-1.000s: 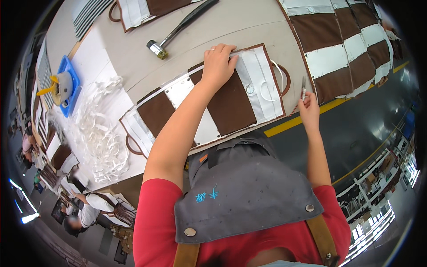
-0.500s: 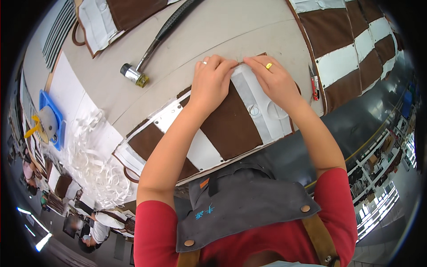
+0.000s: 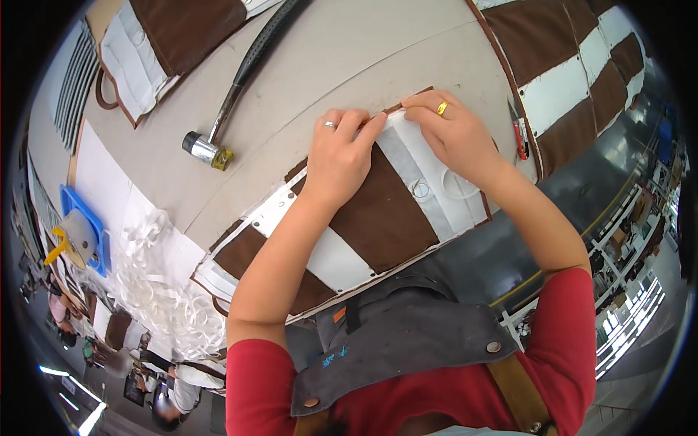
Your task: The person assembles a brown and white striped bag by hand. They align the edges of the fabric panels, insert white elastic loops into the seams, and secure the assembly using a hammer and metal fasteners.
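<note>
A brown-and-white panel (image 3: 385, 203), made of brown and white sections with small dark snaps, lies flat in front of me. My left hand (image 3: 340, 156) bends over its far edge, thumb and fingertips closed on the brown edge strip (image 3: 392, 109). Just to the right, my right hand (image 3: 452, 134) pinches the same strip near the panel's far right corner. A short gap separates the two sets of fingertips. The hands hide part of the far edge. A white loop (image 3: 459, 186) lies on the panel below my right hand.
A mallet (image 3: 211, 150) with a black handle lies beyond my left hand. White ribbon scraps (image 3: 156, 280) heap at left, near a blue tray (image 3: 76, 200). A red cutter (image 3: 521, 138) lies right. More panels (image 3: 552, 102) lie far right; another (image 3: 182, 29) lies far left. People work at lower left.
The gap between my fingertips has widened slightly along the far edge, and more brown strip shows between them. The whole view has shifted a little. Both hands stay at the panel.
</note>
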Motion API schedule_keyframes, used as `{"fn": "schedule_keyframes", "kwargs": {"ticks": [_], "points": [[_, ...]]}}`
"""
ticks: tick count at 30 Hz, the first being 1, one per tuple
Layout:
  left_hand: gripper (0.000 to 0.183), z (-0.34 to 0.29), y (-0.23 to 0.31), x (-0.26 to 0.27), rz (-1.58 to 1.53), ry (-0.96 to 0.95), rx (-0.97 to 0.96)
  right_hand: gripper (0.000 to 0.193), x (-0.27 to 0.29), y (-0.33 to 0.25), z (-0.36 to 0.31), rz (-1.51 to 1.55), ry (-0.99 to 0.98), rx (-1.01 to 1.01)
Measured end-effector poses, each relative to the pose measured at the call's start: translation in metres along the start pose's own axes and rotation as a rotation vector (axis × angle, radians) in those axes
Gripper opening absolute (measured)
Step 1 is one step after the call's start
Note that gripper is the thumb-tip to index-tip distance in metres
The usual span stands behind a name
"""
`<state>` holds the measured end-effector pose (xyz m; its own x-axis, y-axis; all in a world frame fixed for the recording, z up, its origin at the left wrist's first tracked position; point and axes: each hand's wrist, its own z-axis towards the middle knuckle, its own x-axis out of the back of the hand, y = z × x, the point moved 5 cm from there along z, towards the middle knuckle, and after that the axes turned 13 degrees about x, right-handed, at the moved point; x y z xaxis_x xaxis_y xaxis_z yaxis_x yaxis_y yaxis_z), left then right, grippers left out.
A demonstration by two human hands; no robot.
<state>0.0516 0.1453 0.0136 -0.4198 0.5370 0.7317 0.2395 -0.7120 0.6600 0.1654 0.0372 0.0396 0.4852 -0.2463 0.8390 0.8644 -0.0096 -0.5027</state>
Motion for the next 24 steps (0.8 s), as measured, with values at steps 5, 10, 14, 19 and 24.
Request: {"fn": "schedule_keyframes", "kwargs": {"ticks": [5,10,14,19,24], "points": [[0.022,0.003,0.002,0.004,0.014,0.006,0.041,0.023,-0.003,-0.013,0.000,0.078,0.114,0.017],[0.015,0.000,-0.014,0.025,-0.127,-0.183,0.366,0.030,-0.007,-0.017,-0.006,-0.065,0.002,0.085],[0.009,0.002,-0.015,0.025,-0.190,-0.156,0.386,0.042,-0.007,-0.023,-0.004,-0.113,-0.078,0.132],[0.005,0.005,-0.012,0.017,-0.188,-0.105,0.426,0.044,-0.009,-0.027,-0.003,-0.191,-0.126,0.126],[0.009,-0.002,-0.014,0.022,-0.181,-0.077,0.254,0.045,-0.014,-0.031,-0.003,-0.266,-0.105,0.118]]}}
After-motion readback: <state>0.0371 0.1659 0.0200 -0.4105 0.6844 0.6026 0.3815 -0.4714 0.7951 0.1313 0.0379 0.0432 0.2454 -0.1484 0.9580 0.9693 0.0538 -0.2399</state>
